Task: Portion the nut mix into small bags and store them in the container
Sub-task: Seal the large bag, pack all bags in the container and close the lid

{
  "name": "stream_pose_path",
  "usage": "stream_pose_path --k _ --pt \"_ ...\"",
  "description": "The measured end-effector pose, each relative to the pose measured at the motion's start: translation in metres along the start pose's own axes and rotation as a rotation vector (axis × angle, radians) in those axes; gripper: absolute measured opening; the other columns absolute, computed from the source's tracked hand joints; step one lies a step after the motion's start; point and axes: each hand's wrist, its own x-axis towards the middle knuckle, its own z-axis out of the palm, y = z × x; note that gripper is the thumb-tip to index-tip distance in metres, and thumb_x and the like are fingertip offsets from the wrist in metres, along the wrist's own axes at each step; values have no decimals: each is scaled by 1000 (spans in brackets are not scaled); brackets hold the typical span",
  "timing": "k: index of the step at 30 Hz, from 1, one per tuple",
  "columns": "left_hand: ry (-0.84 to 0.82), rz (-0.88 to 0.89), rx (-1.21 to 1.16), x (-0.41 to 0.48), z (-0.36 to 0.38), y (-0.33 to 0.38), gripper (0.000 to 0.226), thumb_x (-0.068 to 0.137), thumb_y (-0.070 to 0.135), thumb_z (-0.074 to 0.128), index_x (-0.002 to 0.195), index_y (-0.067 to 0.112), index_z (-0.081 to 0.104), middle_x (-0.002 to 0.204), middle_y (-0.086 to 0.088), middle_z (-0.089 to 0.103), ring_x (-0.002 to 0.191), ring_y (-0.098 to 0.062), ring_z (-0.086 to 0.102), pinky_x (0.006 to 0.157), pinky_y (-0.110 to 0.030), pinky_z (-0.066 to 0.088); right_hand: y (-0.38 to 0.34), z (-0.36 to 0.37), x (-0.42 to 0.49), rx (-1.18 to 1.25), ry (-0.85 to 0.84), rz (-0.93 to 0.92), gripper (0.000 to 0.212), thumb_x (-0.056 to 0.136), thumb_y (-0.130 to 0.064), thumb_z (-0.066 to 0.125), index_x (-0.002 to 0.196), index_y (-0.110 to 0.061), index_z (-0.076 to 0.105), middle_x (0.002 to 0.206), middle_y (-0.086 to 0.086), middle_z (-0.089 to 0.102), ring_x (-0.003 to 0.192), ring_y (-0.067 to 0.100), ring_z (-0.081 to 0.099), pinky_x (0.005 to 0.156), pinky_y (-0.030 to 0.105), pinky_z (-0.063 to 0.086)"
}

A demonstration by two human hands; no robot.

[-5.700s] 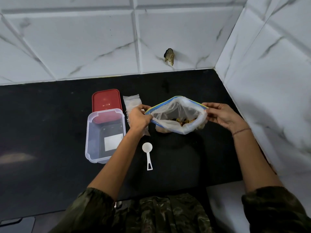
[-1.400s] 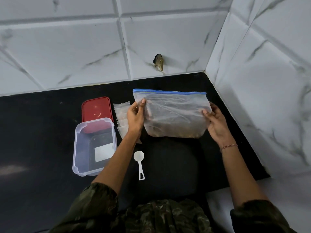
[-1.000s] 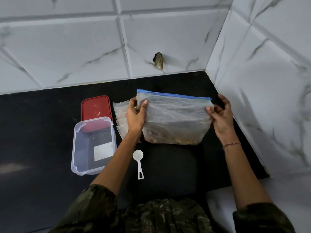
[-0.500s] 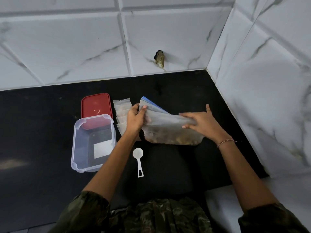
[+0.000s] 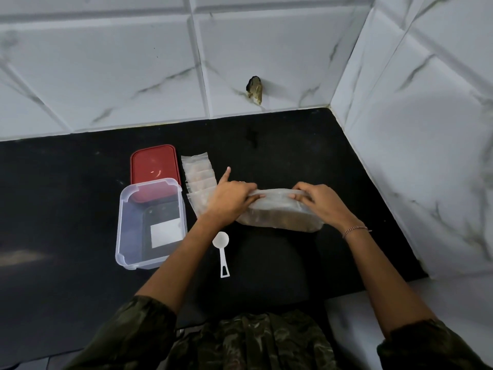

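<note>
Top of nut-mix bag (image 5: 280,217) gripped by left hand (image 5: 229,201), right hand (image 5: 322,204), fingers curled; mouth best rolled evenly; scoop (image 5: 221,244) left at bag's 8 o'clock.

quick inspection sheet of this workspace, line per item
surface: black counter, pale smear at left
job's things: nut bag lying flat, top folded; small bags stacked left of it; container open, no bags inside; lid partly under it; scoop lying empty
clutter: nothing seen
grips: left hand and right hand hold the nut bag's top
cables: nothing seen
surroundings: tiled walls behind and right; dark fitting on back wall
</note>
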Motion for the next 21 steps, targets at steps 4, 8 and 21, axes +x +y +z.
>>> stream_pose_path --k 4,8,21 --pt "-82 19 -101 4 5 2 36 99 44 40 87 15 57 70 1 55 76 -20 61 105 -36 37 0 7 1 -46 12 57 30 97 -42 41 114 -19 50 82 -9 58 73 5 59 60 14 35" --pt "-141 -30 -218 6 13 -1 33 98 46 42 86 17 52 68 5 51 73 -21 59 67 -33 43 -1 15 -7 -224 87 -64 51 90 -51 47 131 -21 39 125 -2 49 109 10 51 91 27 43" --pt "-128 -69 -195 -6 33 0 54 88 66 42 115 19 48 105 -1 60 98 -18 57 81 -34 48 15 59 -11 -468 31 -302 22 89 -26 57 106 -13 63 114 3 50 99 16 51 79 29 45"
